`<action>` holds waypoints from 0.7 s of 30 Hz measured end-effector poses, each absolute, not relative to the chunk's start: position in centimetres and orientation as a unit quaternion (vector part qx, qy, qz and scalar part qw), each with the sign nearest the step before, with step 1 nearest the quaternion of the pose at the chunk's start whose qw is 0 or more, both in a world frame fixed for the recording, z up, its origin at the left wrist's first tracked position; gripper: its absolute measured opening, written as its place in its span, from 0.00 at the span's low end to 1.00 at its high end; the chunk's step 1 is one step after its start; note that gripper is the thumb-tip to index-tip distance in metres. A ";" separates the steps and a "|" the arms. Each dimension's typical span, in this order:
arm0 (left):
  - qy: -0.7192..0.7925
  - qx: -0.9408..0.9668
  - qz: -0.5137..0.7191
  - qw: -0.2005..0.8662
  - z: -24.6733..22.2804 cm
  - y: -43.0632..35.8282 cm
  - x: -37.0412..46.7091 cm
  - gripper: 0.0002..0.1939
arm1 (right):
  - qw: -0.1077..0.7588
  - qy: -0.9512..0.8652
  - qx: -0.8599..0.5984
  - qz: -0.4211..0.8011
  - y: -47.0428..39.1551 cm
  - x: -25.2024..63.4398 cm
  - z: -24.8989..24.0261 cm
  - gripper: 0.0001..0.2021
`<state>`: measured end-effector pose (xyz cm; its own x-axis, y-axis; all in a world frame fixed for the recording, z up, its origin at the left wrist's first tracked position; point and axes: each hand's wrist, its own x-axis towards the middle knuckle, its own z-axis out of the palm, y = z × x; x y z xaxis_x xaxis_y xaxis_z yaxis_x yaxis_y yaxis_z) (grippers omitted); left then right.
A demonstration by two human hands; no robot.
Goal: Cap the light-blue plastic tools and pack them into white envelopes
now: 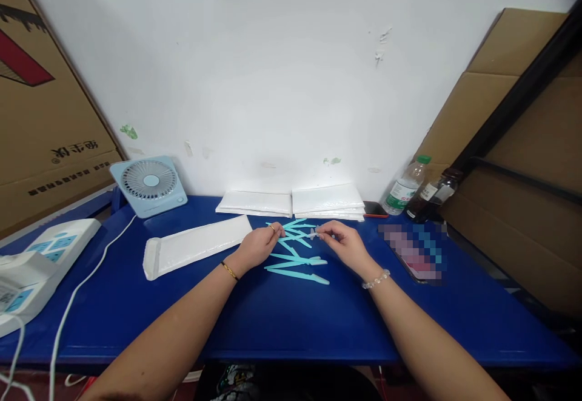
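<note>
Several thin turquoise sticks [297, 274] with paler, wider ends lie loosely on the blue table between my hands. My left hand [262, 242] is closed in a pinch at the left end of the upper sticks, its fingertips on a turquoise stick. Across from it, my right hand [342, 242] pinches the pale end of a stick between thumb and forefinger. Left of my left hand lies a flat white padded envelope [195, 246], slanting across the table.
Stacks of white envelopes [327, 199] lie against the wall. A light blue fan [150, 184] and a white power strip [59, 255] are at left. Bottles [402, 193], a dark phone [375, 209] and a blurred phone-like object [413, 255] are at right.
</note>
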<state>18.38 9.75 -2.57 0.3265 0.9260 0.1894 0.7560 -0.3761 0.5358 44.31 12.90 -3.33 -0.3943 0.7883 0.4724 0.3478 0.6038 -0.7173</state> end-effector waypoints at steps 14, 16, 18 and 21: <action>0.512 0.806 0.234 0.182 -2.8 9.5 19.2 0.17 | 0.407 -0.795 -0.329 0.307 12.5 43.5 -3.5 0.08; 0.513 0.804 0.238 0.182 -2.8 9.4 19.5 0.18 | 0.403 -0.792 -0.329 0.320 12.5 43.4 -3.5 0.07; 0.513 0.802 0.241 0.186 -2.7 9.3 19.6 0.17 | 0.408 -0.784 -0.327 0.335 12.5 43.4 -3.5 0.07; 0.516 0.798 0.249 0.189 -2.7 9.4 19.3 0.16 | 0.421 -0.772 -0.327 0.348 12.7 43.8 -3.4 0.07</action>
<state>19.32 9.39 -2.68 0.3447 0.9168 0.2016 0.7283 -0.3967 0.5588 43.81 12.66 -3.39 -0.4329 0.7966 0.4218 0.2111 0.5445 -0.8117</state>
